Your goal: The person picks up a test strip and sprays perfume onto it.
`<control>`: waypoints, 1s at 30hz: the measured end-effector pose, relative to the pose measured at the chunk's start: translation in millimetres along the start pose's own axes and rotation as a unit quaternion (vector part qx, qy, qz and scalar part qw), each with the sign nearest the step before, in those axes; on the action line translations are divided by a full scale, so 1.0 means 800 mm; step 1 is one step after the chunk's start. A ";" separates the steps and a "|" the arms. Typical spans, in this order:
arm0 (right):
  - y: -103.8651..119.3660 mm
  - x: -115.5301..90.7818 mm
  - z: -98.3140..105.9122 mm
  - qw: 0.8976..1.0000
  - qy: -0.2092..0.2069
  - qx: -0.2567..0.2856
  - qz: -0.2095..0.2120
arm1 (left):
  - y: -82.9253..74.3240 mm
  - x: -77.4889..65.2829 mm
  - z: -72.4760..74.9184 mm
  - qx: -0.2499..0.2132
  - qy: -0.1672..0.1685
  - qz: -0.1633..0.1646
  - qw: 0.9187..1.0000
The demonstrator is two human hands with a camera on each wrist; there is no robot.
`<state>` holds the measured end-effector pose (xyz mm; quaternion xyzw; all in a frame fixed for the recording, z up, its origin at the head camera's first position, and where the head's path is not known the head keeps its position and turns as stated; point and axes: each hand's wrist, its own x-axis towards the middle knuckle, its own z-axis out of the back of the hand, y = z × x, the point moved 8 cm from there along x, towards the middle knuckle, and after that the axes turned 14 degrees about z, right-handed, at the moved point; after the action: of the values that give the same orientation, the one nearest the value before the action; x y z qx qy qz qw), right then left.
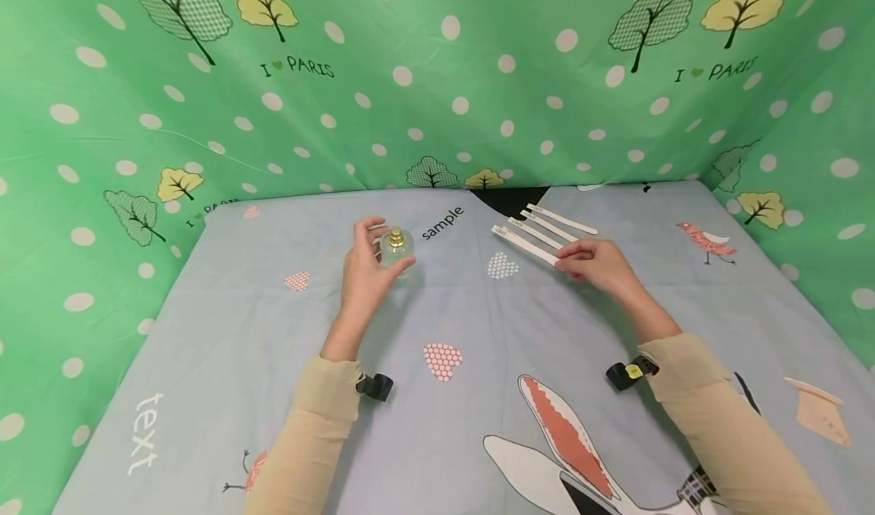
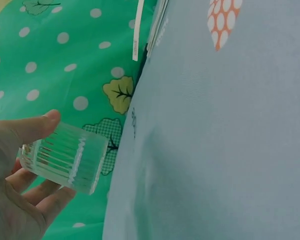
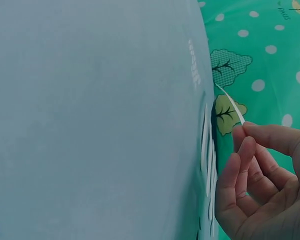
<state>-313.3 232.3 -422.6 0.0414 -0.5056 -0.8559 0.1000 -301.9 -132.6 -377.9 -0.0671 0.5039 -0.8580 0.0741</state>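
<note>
My left hand (image 1: 365, 268) holds a clear glass perfume bottle (image 1: 402, 251) with a gold spray nozzle on top. In the left wrist view the ribbed bottle (image 2: 70, 157) is upheld between thumb and fingers, raised over the sheet. To the right, my right hand (image 1: 598, 264) pinches one end of a white paper test strip (image 1: 525, 245); its far end, with small print, points toward the bottle. More white strips (image 1: 562, 219) lie fanned out just behind the pinched one. The right wrist view shows the held strip (image 3: 232, 104) lifted, thumb and forefinger on its end.
A grey-blue printed sheet (image 1: 225, 348) covers the table, with hearts, a rabbit and words on it. Green dotted cloth (image 1: 451, 67) hangs at the back and both sides. Each wrist carries a small black camera (image 1: 375, 387) on a strap.
</note>
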 end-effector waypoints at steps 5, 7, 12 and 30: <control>-0.006 -0.001 -0.002 1.000 0.002 0.005 -0.012 | 0.005 0.003 -0.009 0.010 0.021 0.001 1.000; -0.008 0.000 -0.003 1.000 0.003 0.008 -0.018 | 0.007 0.003 -0.013 0.014 0.027 0.001 1.000; -0.014 0.000 -0.005 0.999 0.018 0.007 -0.030 | 0.013 0.004 -0.020 0.020 0.040 0.002 0.999; -0.017 -0.014 0.014 0.998 0.053 -0.027 -0.022 | 0.026 0.002 -0.035 0.059 0.068 -0.002 0.996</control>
<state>-306.0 250.6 -429.1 0.0951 -0.4752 -0.8679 0.1090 -307.8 -119.3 -409.4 -0.0052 0.4561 -0.8889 0.0418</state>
